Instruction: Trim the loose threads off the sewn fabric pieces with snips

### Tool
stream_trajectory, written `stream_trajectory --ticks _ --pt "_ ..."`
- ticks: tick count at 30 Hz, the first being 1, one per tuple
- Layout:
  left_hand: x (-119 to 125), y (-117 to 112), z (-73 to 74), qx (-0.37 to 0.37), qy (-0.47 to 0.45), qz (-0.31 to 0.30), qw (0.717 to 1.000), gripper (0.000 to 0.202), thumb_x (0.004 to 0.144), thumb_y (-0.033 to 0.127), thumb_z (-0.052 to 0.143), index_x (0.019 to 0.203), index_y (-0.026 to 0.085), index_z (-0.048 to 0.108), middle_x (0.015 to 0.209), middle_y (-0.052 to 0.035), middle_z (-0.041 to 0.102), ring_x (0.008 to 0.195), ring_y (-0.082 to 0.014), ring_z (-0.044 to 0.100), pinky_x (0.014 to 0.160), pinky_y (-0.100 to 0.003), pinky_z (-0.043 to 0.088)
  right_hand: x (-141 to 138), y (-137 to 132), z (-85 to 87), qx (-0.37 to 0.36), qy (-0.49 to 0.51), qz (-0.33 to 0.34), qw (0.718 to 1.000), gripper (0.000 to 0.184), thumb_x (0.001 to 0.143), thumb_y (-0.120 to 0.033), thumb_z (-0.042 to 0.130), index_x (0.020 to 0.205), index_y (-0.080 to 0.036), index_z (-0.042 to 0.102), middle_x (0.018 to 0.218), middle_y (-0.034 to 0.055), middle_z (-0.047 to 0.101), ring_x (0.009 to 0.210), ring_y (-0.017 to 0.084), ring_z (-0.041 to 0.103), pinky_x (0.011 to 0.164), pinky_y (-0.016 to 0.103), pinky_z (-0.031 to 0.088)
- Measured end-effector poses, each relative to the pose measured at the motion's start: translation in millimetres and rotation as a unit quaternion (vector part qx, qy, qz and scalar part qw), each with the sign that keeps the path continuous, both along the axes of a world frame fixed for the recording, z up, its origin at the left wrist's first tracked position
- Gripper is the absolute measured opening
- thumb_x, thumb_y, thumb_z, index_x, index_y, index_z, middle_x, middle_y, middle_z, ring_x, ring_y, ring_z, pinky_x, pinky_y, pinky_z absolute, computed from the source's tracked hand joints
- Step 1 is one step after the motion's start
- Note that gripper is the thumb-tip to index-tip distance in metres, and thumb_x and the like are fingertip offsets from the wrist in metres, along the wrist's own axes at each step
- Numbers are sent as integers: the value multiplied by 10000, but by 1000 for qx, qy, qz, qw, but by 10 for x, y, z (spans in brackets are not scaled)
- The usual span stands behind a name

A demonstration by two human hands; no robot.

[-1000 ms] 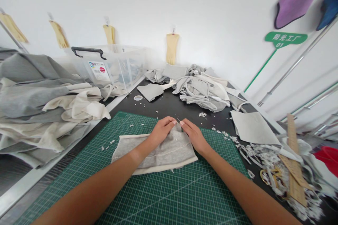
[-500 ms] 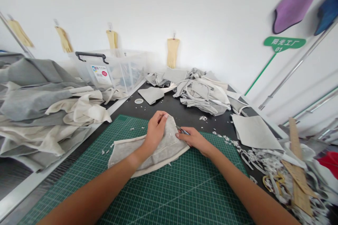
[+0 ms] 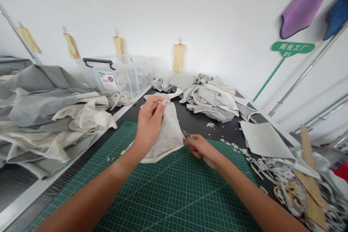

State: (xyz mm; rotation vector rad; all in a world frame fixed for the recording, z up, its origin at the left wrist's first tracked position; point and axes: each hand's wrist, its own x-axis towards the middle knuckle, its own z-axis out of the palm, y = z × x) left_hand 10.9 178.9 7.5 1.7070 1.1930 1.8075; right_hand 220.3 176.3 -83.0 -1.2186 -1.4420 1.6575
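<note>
My left hand point(image 3: 151, 120) is closed on the upper edge of a grey fabric piece point(image 3: 167, 134) with a cream border, holding it raised over the green cutting mat point(image 3: 187, 195). Part of the fabric lies hidden behind that hand and forearm. Small snips point(image 3: 187, 135) are gripped in my right hand point(image 3: 200, 147), their metal tip at the fabric's right edge near its lower corner. Most of the handle is covered by the fingers, so whether the blades have fabric between them cannot be made out.
Grey and cream fabric point(image 3: 54, 112) is heaped at left, beside a clear plastic bin point(image 3: 127, 76). More fabric scraps point(image 3: 209, 98) lie at the back of the black table. At right are a folded grey piece point(image 3: 265, 139), shredded trimmings point(image 3: 272, 168), yellow-handled scissors point(image 3: 285, 192) and wooden rulers point(image 3: 310, 174).
My left hand has moved up and left, lifting the fabric off the mat into a more upright position. My right hand stays close by, the snips now at a lower point along the edge.
</note>
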Motion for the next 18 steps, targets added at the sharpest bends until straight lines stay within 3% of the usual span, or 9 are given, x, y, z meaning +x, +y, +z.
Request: stream_trajectory --ticks 6,12,15,18 --pt "-126 -165 293 23 7 -1 1000 178 969 379 600 986 209 651 654 31 526 570 -105 457 507 -205 354 22 -60 356 -5 105 -60 993 377 820 -300 663 675 -238 320 560 -108 202 439 55 138 412 255 72" --pt "-374 -359 641 53 25 25 998 148 937 348 668 994 213 686 513 71 387 425 -63 340 411 -170 218 148 -193 821 70 98 -108 987 338 838 -408 758 782 -237 472 552 -114 168 460 68 104 425 266 76" --pt "-473 -487 790 35 51 12 998 175 947 336 652 1031 185 682 572 58 461 475 -47 441 463 -127 309 216 -298 1017 120 81 -132 981 257 854 -407 758 893 -237 569 547 -107 196 462 74 118 428 266 90" --pt "-572 -641 939 20 77 20 997 212 980 350 575 1059 171 659 679 39 549 543 -44 528 537 -151 408 278 -422 1193 175 48 -156 971 231 863 -397 764 934 -229 623 546 -97 229 460 71 153 434 263 105"
